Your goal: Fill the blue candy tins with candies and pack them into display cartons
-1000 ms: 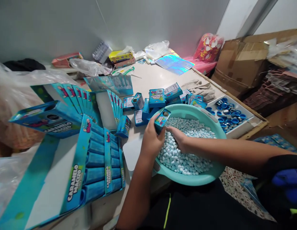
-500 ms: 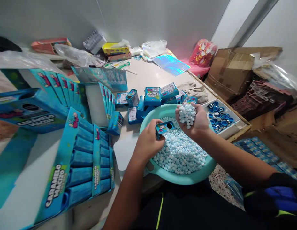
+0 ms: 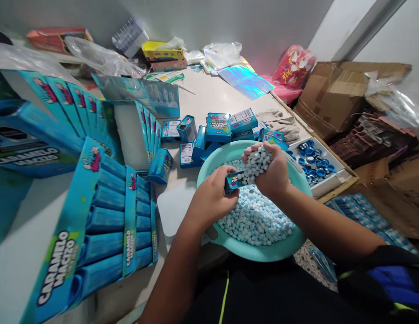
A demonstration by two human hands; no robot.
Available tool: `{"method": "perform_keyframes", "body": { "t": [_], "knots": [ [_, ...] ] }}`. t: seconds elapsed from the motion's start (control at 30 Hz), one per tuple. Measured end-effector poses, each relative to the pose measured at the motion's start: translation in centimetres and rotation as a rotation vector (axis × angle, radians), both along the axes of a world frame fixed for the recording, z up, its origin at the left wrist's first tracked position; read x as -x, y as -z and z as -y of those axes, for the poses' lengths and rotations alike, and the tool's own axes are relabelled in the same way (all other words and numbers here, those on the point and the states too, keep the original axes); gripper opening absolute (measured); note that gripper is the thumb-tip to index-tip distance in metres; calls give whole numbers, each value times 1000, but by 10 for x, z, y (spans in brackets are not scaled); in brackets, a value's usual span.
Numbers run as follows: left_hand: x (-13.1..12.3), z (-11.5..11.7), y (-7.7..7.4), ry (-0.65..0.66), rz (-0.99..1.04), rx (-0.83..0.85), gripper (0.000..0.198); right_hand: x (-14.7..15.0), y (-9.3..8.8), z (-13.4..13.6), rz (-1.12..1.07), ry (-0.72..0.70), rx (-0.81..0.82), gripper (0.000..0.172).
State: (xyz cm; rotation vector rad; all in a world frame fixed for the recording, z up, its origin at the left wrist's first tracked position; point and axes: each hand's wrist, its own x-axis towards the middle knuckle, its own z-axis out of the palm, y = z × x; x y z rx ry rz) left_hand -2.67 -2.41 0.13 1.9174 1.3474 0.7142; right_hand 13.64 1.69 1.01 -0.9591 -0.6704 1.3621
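My left hand (image 3: 214, 193) is wrapped round a small blue candy tin (image 3: 234, 181) with its top facing up and tilted to the right. A heap of pale blue and white candies (image 3: 257, 163) lies in my cupped right hand (image 3: 275, 171), tipped over the tin's top. Candies cover the tin's hole, so I cannot see into it. Both hands are above a turquoise basin (image 3: 212, 162), which holds a large mass of loose candies (image 3: 260, 220). Several more blue tins (image 3: 219, 127) stand and lie on the table behind the basin.
At the left are blue display boxes (image 3: 84, 216) with rows of tins. A white tray (image 3: 336, 180) of blue caps (image 3: 314, 159) sits right of the basin. Gloves (image 3: 280, 126), a shiny sheet (image 3: 246, 81) and cardboard boxes (image 3: 331, 94) lie farther back.
My right hand has moved left and tipped its candies against the tin's top. The tin, in my left hand, has shifted slightly right. The view has shifted a little.
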Motion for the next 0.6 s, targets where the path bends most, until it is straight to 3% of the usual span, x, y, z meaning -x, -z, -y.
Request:
{"method": "perform_keyframes", "body": {
  "t": [0.13,0.3,0.6],
  "knots": [
    [0,0,4,98,-15,-94,44,-1,3,-2,18,19,-76,25],
    [-2,1,8,39,-59,-142,47,-2,4,-1,56,27,-83,24],
    [1,2,1,67,4,-28,48,1,3,9,177,5,-151,20]
  ]
}}
